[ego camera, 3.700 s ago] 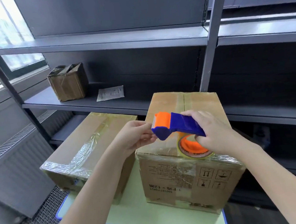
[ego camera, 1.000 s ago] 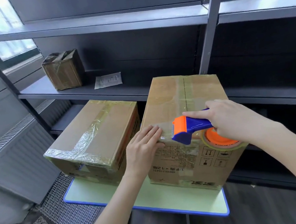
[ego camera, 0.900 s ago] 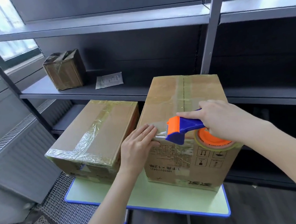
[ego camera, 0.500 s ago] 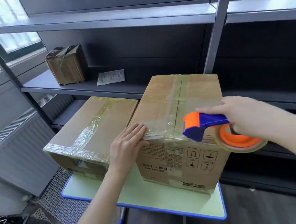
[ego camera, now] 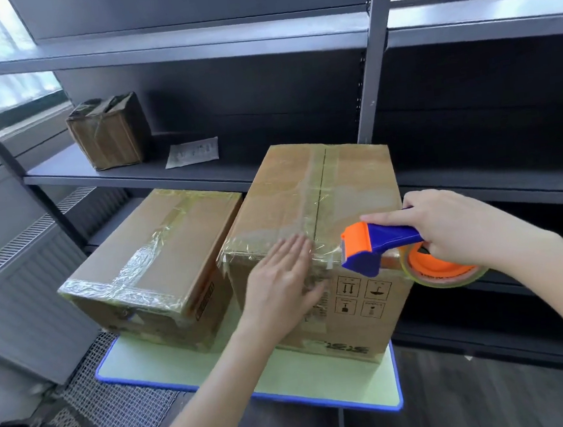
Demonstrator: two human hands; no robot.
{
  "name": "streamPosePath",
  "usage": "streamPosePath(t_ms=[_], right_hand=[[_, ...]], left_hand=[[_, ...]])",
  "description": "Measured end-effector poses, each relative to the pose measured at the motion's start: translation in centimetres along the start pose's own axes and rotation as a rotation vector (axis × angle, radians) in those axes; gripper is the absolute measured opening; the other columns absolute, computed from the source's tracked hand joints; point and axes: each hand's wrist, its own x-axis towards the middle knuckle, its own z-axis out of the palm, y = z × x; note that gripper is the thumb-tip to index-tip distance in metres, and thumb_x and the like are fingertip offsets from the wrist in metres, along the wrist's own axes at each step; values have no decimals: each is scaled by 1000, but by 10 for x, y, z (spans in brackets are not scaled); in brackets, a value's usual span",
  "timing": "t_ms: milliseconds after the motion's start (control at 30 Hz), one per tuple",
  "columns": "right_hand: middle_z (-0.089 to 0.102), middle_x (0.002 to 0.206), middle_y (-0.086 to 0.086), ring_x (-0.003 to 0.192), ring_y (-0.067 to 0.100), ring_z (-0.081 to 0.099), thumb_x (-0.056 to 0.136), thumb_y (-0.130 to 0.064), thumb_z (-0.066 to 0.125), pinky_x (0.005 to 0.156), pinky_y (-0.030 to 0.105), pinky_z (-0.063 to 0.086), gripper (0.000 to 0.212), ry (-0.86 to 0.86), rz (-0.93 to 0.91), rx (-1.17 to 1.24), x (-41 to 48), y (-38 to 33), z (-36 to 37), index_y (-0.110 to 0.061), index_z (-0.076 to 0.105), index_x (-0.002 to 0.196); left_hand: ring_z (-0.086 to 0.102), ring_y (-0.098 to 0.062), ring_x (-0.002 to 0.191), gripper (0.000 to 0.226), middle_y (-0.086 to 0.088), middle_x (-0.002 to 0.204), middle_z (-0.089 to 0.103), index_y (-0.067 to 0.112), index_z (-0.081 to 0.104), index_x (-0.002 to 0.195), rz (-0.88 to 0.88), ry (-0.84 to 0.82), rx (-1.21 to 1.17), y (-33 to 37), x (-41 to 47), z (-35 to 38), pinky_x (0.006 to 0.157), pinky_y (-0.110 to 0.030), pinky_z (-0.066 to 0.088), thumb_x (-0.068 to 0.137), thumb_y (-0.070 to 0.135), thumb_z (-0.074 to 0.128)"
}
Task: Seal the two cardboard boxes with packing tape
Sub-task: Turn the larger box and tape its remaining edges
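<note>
On a green table, left box, right box, grey shelving behind

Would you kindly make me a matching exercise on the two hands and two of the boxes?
1 left hand
2 right hand
3 small box
4 shorter box

a grips the tape dispenser
b stands on the shelf
c presses flat on the taller box
d on the table, left of the taller box

Pairs: 1-c, 2-a, 3-b, 4-d

Head view, downward, close above boxes
</note>
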Motion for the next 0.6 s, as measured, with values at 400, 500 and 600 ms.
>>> streamPosePath(t_ms=[400,500,600], right_hand=[[35,88,-5,80,11,33,92,-22,43,69,25,27,69,59,-40,-15,8,-8,-2,-54,6,141],[40,92,-5,82,11,39,92,-17,43,65,23,27,72,10,-29,64,8,-2,-3,-57,7,139],[37,88,-8,79,10,42,88,-11,45,59,21,26,81,-50,-1,107,-3,11,1,-63,4,135]], left_hand=[[62,-23,111,48,-10,115,67,2,68,112,-3,106,-7,10,5,15,97,-36,46,75,31,76],[63,-22,110,49,-9,114,67,2,69,111,-10,109,-42,10,5,17,97,-36,47,74,34,75],[63,-23,109,51,-10,113,68,2,69,110,-22,123,-57,8,5,18,95,-38,48,71,34,77]])
